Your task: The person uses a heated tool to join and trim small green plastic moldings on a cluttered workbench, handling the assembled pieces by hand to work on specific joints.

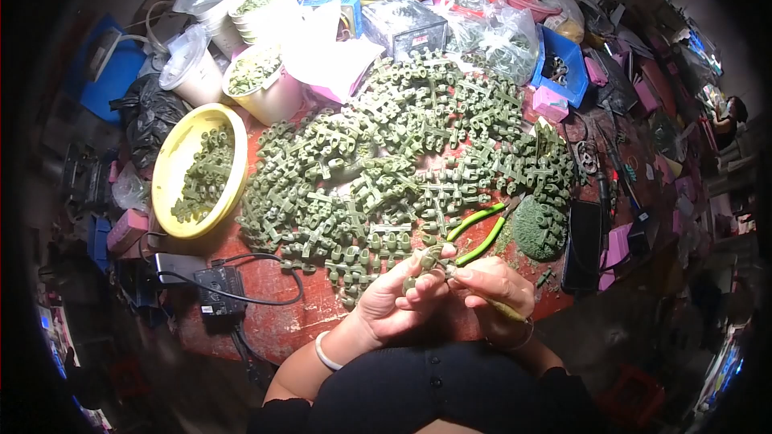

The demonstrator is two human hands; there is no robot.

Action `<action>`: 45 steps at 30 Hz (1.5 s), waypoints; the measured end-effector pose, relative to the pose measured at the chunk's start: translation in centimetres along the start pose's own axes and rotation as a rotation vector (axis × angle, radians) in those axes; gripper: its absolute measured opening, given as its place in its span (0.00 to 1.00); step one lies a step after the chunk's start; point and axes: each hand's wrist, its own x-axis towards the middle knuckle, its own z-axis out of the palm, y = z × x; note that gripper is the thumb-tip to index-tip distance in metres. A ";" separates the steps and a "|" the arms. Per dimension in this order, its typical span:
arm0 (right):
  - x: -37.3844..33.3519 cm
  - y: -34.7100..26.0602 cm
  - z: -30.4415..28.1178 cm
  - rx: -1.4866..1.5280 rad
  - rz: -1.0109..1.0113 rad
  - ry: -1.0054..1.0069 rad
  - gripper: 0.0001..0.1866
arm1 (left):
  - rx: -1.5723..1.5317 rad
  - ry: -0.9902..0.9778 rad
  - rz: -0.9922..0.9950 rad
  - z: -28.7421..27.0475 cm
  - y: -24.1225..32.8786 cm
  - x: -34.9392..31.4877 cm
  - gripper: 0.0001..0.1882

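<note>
Close to my body, my left hand (406,289) is closed on a small green branched piece (432,259) with rounded lobes, its palm turned up. Beside it, my right hand (500,289) pinches a slim tool with a yellowish handle (508,310). The tool's tip meets the piece between my fingers, and its exact kind is hidden. Just beyond my hands lie pliers (480,233) with bright green handles, spread apart. A wide heap of similar green branched pieces (354,185) covers the middle of the red table (265,321).
A yellow basin (161,193) with more green pieces tilts at the left. White buckets (269,100) and plastic bags stand behind. A round green pad (537,229) and a black phone (581,245) lie right. A black adapter (219,289) with cable sits front left; a blue bin (563,64) is far right.
</note>
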 end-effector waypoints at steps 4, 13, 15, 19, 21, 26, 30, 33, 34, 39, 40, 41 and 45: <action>0.1 -0.2 0.2 -0.095 0.086 0.139 0.15 | 0.005 -0.009 0.008 0.3 -0.1 0.1 0.23; 0.3 0.1 0.0 -0.143 0.019 0.084 0.15 | 0.001 -0.029 0.003 0.2 0.0 0.1 0.23; 0.2 0.1 -0.1 -0.053 -0.059 0.095 0.16 | 0.017 -0.024 0.019 0.5 -0.1 0.2 0.22; 0.7 0.3 -0.5 -0.137 -0.006 0.034 0.16 | 0.054 0.025 0.054 0.4 -0.1 0.1 0.21; 0.5 0.1 -0.2 -0.106 0.139 0.186 0.12 | 0.137 0.037 0.074 0.2 -0.1 0.2 0.19; -0.1 -0.3 -0.8 -0.034 0.070 0.160 0.13 | 0.162 0.145 0.135 0.6 -0.2 0.5 0.17; -0.2 -0.7 -0.4 0.086 0.095 0.014 0.15 | 0.122 0.111 0.117 0.3 -0.1 0.5 0.16; 0.1 -0.7 0.2 0.075 0.070 -0.040 0.15 | 0.163 0.169 0.159 -0.2 -0.2 0.4 0.16; 0.1 -0.9 0.1 0.073 0.071 -0.039 0.15 | 0.189 0.180 0.179 0.0 -0.4 0.5 0.15; -0.2 -0.9 0.3 -0.070 0.064 -0.076 0.13 | 0.184 0.106 0.183 0.2 -0.3 0.6 0.15; -0.1 -1.0 0.3 -0.070 0.065 -0.077 0.13 | 0.111 0.157 0.164 0.4 -0.4 0.5 0.15; 0.0 -1.2 0.4 -0.105 0.042 -0.067 0.16 | 0.075 0.182 0.154 0.3 -0.4 0.6 0.15; 0.1 -1.2 0.6 -0.177 0.008 -0.006 0.19 | 0.099 0.108 0.174 -0.2 -0.3 0.6 0.16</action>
